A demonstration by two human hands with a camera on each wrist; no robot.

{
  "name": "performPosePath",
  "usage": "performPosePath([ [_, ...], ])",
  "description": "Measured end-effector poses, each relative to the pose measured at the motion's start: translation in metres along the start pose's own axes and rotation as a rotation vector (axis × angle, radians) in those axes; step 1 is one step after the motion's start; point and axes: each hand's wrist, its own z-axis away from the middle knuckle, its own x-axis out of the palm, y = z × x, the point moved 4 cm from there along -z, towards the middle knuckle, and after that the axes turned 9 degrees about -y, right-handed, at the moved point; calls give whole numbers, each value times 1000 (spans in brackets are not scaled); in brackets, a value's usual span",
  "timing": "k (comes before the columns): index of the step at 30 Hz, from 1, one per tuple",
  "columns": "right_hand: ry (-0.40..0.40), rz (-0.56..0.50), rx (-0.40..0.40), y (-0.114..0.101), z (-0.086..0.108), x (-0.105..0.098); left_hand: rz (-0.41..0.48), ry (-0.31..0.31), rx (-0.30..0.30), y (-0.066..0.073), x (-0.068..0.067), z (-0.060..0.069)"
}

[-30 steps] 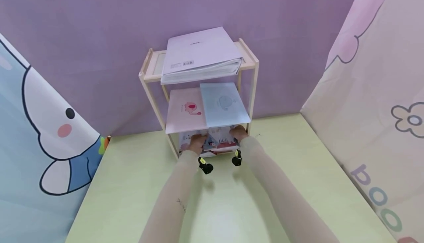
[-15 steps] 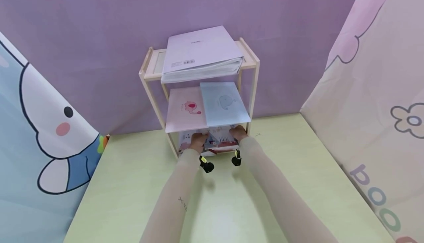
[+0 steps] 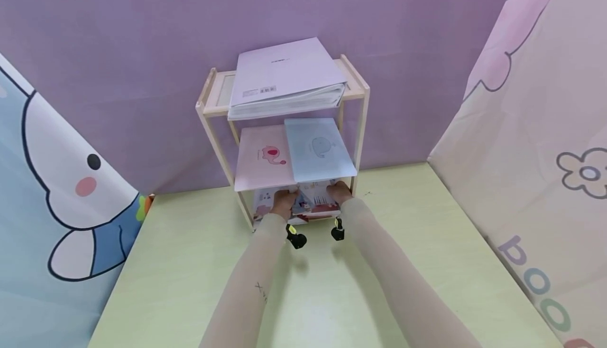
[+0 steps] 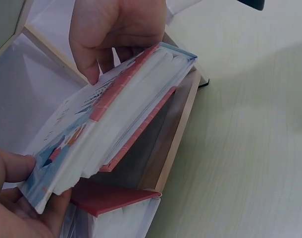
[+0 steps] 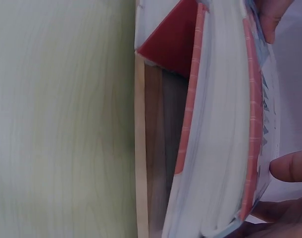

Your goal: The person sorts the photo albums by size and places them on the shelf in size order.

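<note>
A thick book (image 4: 126,119) with a red-edged cover lies on the bottom level of a small wooden rack, tilted with one side raised off the shelf board (image 4: 176,136). My left hand (image 3: 283,204) pinches one end of it, thumb on the cover and fingers underneath. At the other end my right hand (image 3: 339,192) grips it; in the right wrist view its thumb (image 5: 290,166) presses the cover, the fingers partly hidden. Beside it, on the left, is another book (image 4: 124,215) with a red cover edge, partly covered by my left hand.
The rack (image 3: 364,121) stands against a purple backdrop. Its middle level carries a pink booklet (image 3: 261,174) and a blue booklet (image 3: 315,166), overhanging my hands. A large lilac book (image 3: 289,71) lies on top. Pale green tabletop (image 3: 313,300) extends in front.
The head view has shifted slightly. Both hands keep hold of the book, with no clear movement of it.
</note>
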Motion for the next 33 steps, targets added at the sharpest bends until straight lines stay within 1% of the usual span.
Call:
performPosePath([
  [5, 5, 74, 1, 3, -2, 0, -14, 12, 36, 0, 4, -1],
  [8, 2, 104, -22, 4, -3, -1, -25, 25, 30, -1, 7, -3],
  [10, -6, 105, -45, 5, -4, 0, -31, 34, 23, -1, 9, -4],
  [12, 2, 107, -69, 4, -4, 1, -46, 43, 12, -1, 10, -3],
  [17, 29, 127, -91, 8, -7, 2, -92, 40, 30, 2, 13, -1],
  [20, 30, 121, -90, 10, -9, 3, -169, 50, 46, 0, 11, -5],
  [22, 29, 123, -88, 12, -10, 4, -242, 63, 48, -2, 9, -9],
  [24, 36, 137, -90, 13, -12, 4, -323, 77, 63, -2, 8, -11],
  [26, 45, 154, -98, 14, -15, 4, -378, 85, 81, 0, 8, -11],
  [29, 55, 165, -108, 15, -16, 5, -425, 83, 99, 2, 7, -10],
  [33, 59, 145, -102, 15, -15, 6, -457, 90, 98, 5, 8, -6],
])
